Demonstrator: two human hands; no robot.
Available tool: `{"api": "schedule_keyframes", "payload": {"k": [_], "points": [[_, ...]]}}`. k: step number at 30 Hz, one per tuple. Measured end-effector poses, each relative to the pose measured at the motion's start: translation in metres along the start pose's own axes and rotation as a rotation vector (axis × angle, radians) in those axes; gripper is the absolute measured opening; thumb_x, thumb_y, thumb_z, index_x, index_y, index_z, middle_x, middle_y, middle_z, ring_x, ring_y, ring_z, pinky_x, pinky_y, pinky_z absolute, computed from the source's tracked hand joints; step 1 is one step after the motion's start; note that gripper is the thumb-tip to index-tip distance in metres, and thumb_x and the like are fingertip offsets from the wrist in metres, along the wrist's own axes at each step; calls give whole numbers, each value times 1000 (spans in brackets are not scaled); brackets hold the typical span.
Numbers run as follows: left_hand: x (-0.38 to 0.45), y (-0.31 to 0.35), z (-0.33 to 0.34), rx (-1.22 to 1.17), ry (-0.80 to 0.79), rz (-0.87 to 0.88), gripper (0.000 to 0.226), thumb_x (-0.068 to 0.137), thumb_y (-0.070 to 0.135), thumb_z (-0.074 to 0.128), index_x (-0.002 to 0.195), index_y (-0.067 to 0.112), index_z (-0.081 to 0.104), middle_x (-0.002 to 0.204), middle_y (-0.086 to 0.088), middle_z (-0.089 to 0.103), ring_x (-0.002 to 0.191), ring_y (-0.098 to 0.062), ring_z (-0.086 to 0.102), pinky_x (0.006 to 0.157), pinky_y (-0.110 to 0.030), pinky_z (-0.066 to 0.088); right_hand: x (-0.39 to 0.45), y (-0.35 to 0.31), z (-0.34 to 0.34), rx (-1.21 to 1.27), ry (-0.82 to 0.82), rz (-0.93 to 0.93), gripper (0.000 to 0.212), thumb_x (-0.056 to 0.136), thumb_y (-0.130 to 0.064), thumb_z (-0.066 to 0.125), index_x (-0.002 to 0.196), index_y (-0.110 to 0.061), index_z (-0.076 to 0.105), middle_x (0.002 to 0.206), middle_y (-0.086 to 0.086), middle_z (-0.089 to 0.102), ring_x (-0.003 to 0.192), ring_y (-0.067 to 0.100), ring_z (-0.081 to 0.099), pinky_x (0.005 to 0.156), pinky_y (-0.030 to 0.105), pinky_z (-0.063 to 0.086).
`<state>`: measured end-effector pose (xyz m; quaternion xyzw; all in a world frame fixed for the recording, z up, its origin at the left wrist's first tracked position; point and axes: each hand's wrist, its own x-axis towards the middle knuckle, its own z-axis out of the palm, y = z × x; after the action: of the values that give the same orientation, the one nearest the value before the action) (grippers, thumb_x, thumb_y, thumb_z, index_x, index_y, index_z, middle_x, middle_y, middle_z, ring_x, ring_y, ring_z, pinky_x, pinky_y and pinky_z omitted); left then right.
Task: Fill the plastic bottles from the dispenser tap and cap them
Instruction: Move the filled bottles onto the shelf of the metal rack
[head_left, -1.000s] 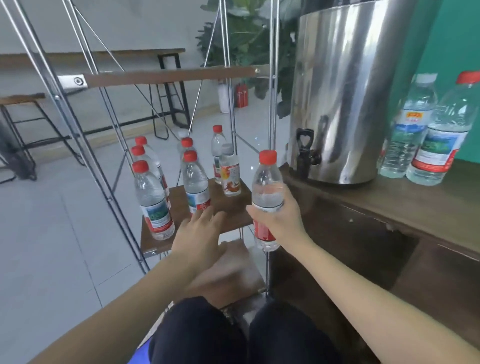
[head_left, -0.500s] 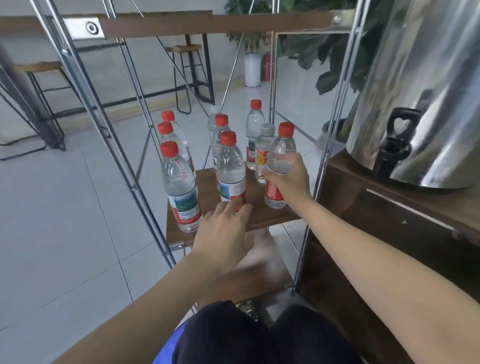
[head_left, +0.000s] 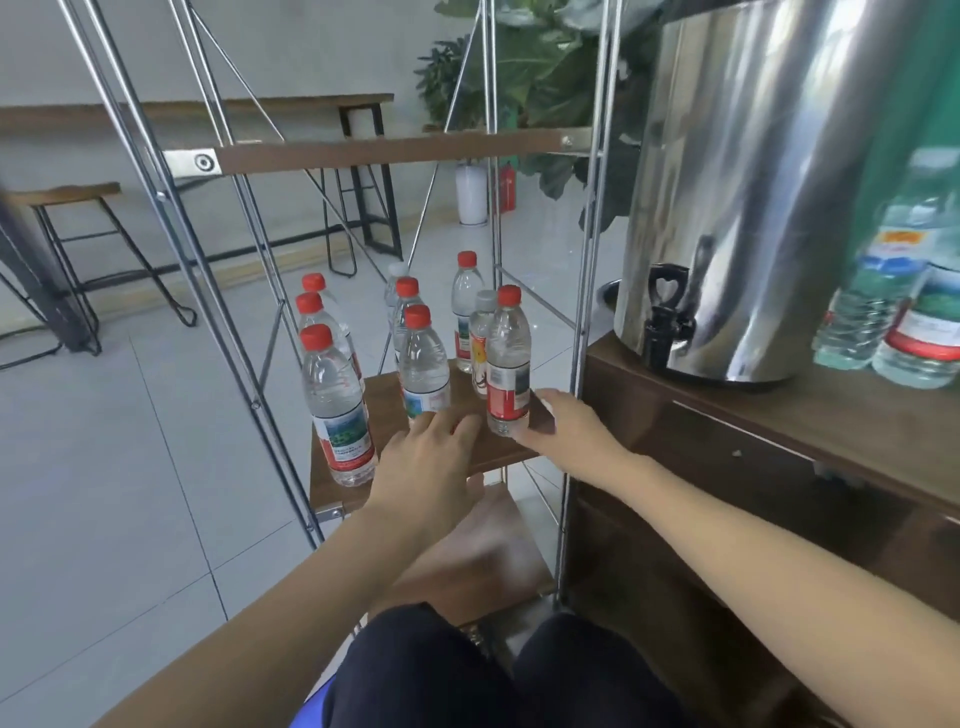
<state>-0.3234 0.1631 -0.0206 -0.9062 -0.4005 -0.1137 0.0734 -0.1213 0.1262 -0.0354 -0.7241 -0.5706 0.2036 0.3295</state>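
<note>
Capped bottle (head_left: 508, 364) stands on the shelf (head_left: 470, 452).
Your right hand (head_left: 566, 426) touches its base, fingers relaxed; left hand (head_left: 431, 467) flat, holding nothing.

Clear plastic bottles (head_left: 508, 364) with red caps (head_left: 508, 295) and red-and-white labels, one grey cap (head_left: 485, 300) in the bunch. Dark brown wood shelf (head_left: 382, 395), shiny silver dispenser (head_left: 769, 182) with black tap (head_left: 666, 317), green wall (head_left: 935, 88).
</note>
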Motion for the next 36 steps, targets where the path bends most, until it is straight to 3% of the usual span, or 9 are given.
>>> {"api": "schedule_keyframes", "payload": {"k": [4, 7, 11, 14, 19, 23, 30, 33, 36], "points": [[-1, 36, -14, -20, 18, 67, 59, 92, 46, 65, 143, 26, 44, 142, 3, 50, 130, -24, 48, 93, -39, 50, -69, 37, -29, -674, -57, -204, 72, 98, -64, 45, 158, -27, 32, 164, -2, 31, 151, 19, 24, 121, 35, 21], [3, 79, -23, -49, 29, 152, 56, 91, 43, 66, 139, 24, 46, 137, 2, 54, 125, -25, 52, 88, -39, 51, -115, 62, -66, -941, 7, -276, 71, 98, -70, 30, 149, -24, 49, 158, 4, 42, 149, 26, 33, 120, 44, 25], [18, 142, -36, -112, 49, 288, 62, 94, 45, 61, 148, 24, 39, 146, 2, 48, 132, -24, 49, 97, -40, 50, -158, 87, -128, -1082, 159, -224, 70, 97, -69, 32, 135, -21, 65, 143, 8, 59, 135, 30, 52, 111, 48, 42], [32, 187, -50, -150, 74, 373, 65, 96, 44, 60, 152, 23, 35, 153, 0, 44, 138, -25, 44, 105, -42, 47, -178, 100, -175, -1129, 245, -113, 72, 97, -70, 28, 138, -22, 62, 146, 8, 57, 137, 29, 50, 113, 47, 40], [65, 250, -66, -110, 128, 466, 67, 95, 45, 61, 151, 22, 35, 147, -2, 48, 134, -27, 46, 97, -42, 49, -177, 128, -242, -1182, 379, 54, 70, 97, -69, 31, 135, -19, 62, 142, 11, 58, 133, 31, 52, 110, 48, 42], [89, 278, -69, -103, 139, 475, 63, 93, 42, 63, 147, 20, 39, 145, -3, 48, 133, -28, 45, 100, -42, 47, -158, 150, -281, -1232, 437, 181, 72, 96, -70, 28, 132, -16, 59, 135, 7, 59, 125, 29, 54, 108, 45, 38], [107, 289, -53, -80, 139, 470, 69, 91, 42, 66, 148, 19, 36, 146, -3, 47, 134, -28, 46, 103, -43, 47, -105, 167, -301, -1141, 449, 400, 81, 87, -83, 37, 122, -12, 55, 119, 8, 63, 108, 29, 61, 94, 41, 44], [109, 285, -48, -75, 163, 480, 69, 92, 41, 65, 150, 19, 35, 147, -2, 47, 134, -26, 46, 103, -41, 46, -89, 182, -298, -735, 526, 403, 79, 79, -80, 60, 118, -12, 48, 112, 9, 64, 103, 31, 64, 86, 41, 50], [108, 282, -47, -76, 169, 484, 70, 93, 40, 64, 152, 19, 34, 147, -1, 47, 135, -25, 45, 103, -40, 46, -84, 190, -290, -268, 583, 327, 70, 75, -55, 82, 117, -15, 43, 111, 10, 65, 104, 30, 63, 81, 39, 52]]}}
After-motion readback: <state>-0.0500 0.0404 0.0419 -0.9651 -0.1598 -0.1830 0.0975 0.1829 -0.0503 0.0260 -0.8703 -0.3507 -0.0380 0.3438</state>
